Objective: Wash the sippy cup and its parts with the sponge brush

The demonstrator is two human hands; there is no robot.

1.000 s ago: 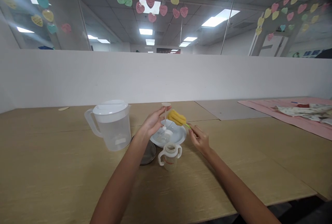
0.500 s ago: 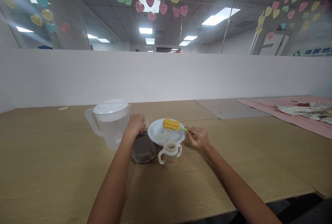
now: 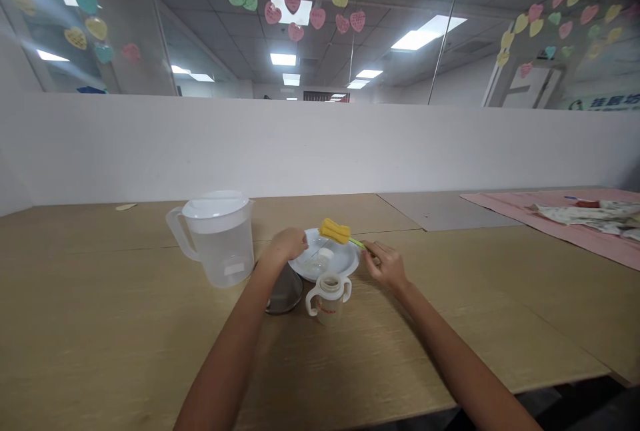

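Observation:
A sponge brush (image 3: 335, 231) with a yellow head and green handle is in my right hand (image 3: 386, 264), its fingers pinched round the handle. The brush head is over the white plate (image 3: 350, 263), on which a small clear item with a white part (image 3: 324, 256) lies. My left hand (image 3: 290, 244) is at the plate's left rim, fingers bent; what it holds, if anything, is hidden. Below that hand is a dark grey dish (image 3: 287, 294), partly covered by my forearm. A clear two-handled cup (image 3: 330, 308) stands open in front of the plate.
On the left stands a clear lidded pitcher (image 3: 223, 244). A pink cloth (image 3: 525, 218) with crumpled fabric on it covers the far right of the table. A white wall (image 3: 320, 151) rises behind, and the table's front edge shows at lower right.
My left hand has moved right, from beside the pitcher to the plate's rim, and a small light item is no longer seen at its fingers. The brush head has tilted up slightly.

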